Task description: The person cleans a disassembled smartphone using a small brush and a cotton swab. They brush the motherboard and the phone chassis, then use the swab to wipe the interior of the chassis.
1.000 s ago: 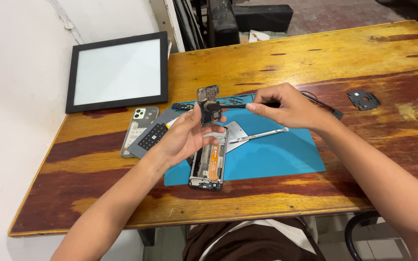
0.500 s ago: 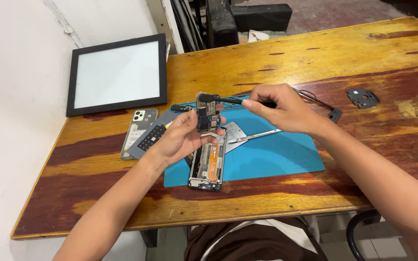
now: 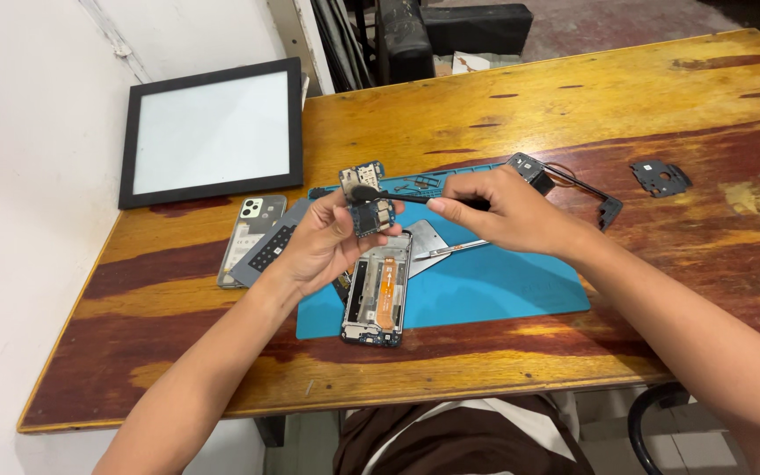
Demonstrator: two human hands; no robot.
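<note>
My left hand (image 3: pixel 325 242) holds a small blue phone circuit board (image 3: pixel 368 199) upright above the blue work mat (image 3: pixel 485 286). A thin black brush (image 3: pixel 402 197) is gripped in my right hand (image 3: pixel 507 211), and its tip touches the top of the board. Below the hands an opened phone body (image 3: pixel 376 295) lies on the mat's left part, its orange flex cable showing. A silvery metal tool (image 3: pixel 450 251) lies on the mat under my right hand.
A phone back cover and a dark flat part (image 3: pixel 255 237) lie left of the mat. A black-framed white panel (image 3: pixel 210 132) rests at the table's back left. A black phone frame (image 3: pixel 587 189) and a small black plate (image 3: pixel 661 177) lie to the right. The wooden table's front edge (image 3: pixel 398 400) is near me.
My left hand has lifted and turned the circuit board slightly. My right hand has moved the brush tip leftward onto the board's top.
</note>
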